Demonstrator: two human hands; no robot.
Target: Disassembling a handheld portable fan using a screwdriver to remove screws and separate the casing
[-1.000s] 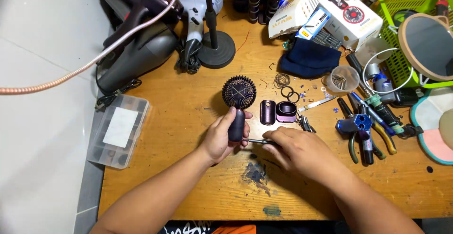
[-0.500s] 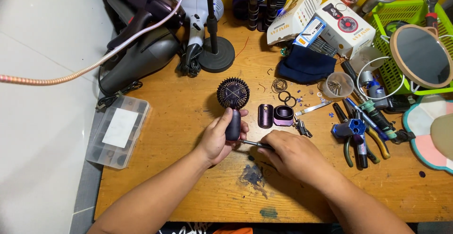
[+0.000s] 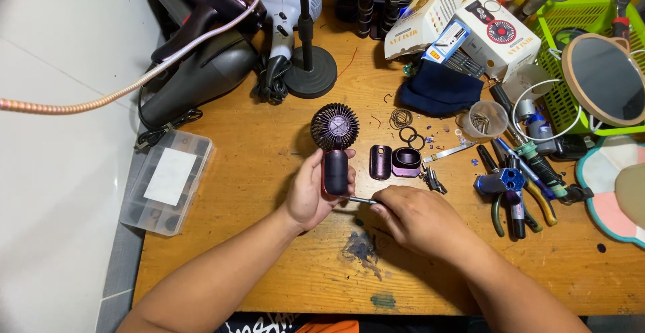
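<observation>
I see my left hand (image 3: pixel 310 195) gripping the handle of a small purple fan (image 3: pixel 334 146) near the middle of the table (image 3: pixel 269 266). My right hand (image 3: pixel 418 219) holds a thin screwdriver (image 3: pixel 363 200) against the handle's base. Two purple shell pieces (image 3: pixel 395 161) lie just beside.

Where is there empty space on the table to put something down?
Bare wood lies between the clear plastic box and the left hand, and along the near edge by the dark stain. The right side is crowded with pliers, boxes and a mirror.

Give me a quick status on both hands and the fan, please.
Left hand grips purple handheld fan by its handle. Right hand holds screwdriver, tip at handle base. Loose purple covers beside.
</observation>
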